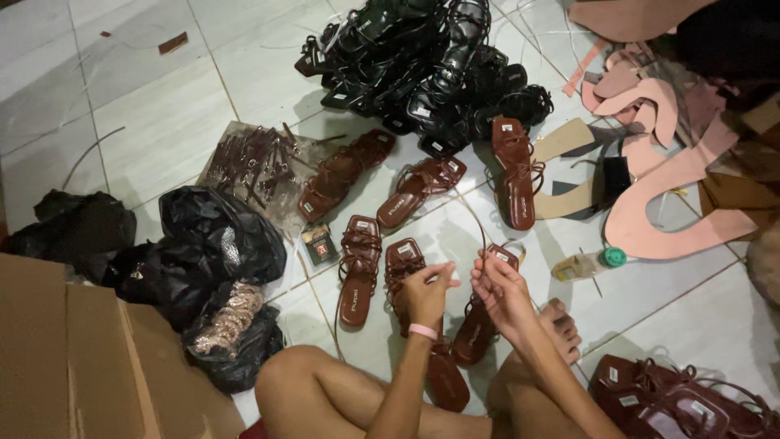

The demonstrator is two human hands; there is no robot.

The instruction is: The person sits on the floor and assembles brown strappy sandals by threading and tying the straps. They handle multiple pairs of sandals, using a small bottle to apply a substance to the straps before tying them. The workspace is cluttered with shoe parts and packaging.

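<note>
The person sits on the tiled floor (162,122) with both hands raised just above a brown strappy sandal (406,272), the landmark here. The left hand (428,294), a pink band at its wrist, has its fingers pinched together on a thin brown strap (479,223) that arcs up and away from the sandal; the right hand (501,291), just right of the sandal, also has its fingers closed on the same strap near its lower end. Left of the sandal lies a matching one (358,268), and further left sit black plastic bags (213,244) and a cardboard box (89,358). Beyond the sandal, a heap of black sandals (431,65) is piled. Right of it lies a small bottle with a green cap (587,262). The strap looks slender and springy, so it could slip from the pinch or thread through the wrong loop, leaving the lacing uneven; pulling hard might strain where it joins the sole.
</note>
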